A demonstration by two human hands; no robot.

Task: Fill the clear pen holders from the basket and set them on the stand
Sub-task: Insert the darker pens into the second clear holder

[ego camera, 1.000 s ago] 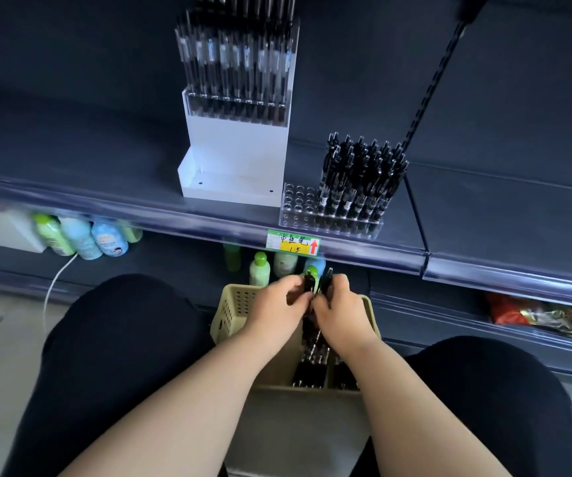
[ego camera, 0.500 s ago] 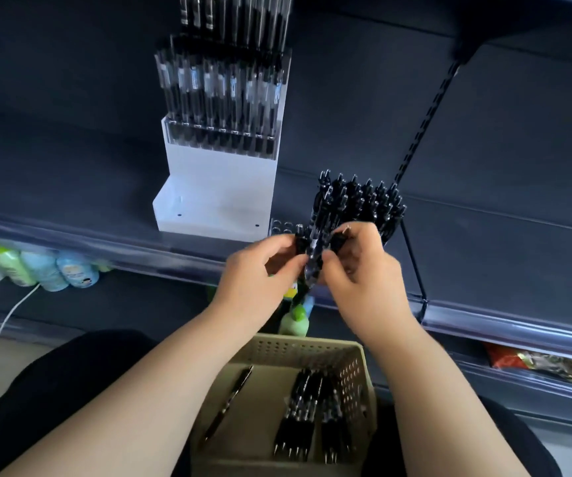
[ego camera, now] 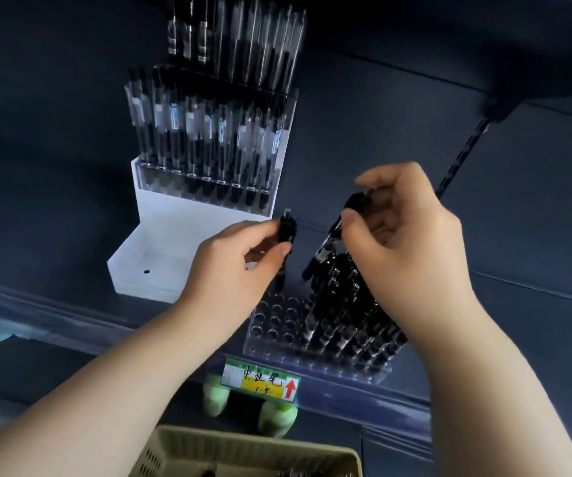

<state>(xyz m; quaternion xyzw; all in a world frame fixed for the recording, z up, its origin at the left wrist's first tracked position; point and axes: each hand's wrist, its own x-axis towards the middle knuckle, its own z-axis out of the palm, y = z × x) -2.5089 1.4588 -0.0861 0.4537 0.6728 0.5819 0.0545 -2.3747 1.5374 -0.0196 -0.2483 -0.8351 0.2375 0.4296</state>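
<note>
A clear pen holder (ego camera: 315,363) sits at the shelf's front edge, its right side packed with black pens (ego camera: 346,304) and its left holes bare. My left hand (ego camera: 240,266) pinches a black pen (ego camera: 286,235) upright, its tip just above the bare holes. My right hand (ego camera: 405,249) grips another black pen (ego camera: 329,242), tilted, over the filled rows. Behind stands the white stepped stand (ego camera: 171,235), carrying a clear holder of pens (ego camera: 209,142) on its upper step. The beige basket (ego camera: 250,456) shows at the bottom edge.
A yellow price label (ego camera: 262,382) hangs on the shelf's front rail. Green bottles (ego camera: 274,420) stand on the lower shelf below it. A slotted black upright (ego camera: 463,156) runs up the dark back wall at right. The stand's lower step is bare.
Both hands rose from the basket to the shelf with pens, then parted: the left now holds one pen over the holder's left holes, the right holds one over the filled rows. The view tilted upward.
</note>
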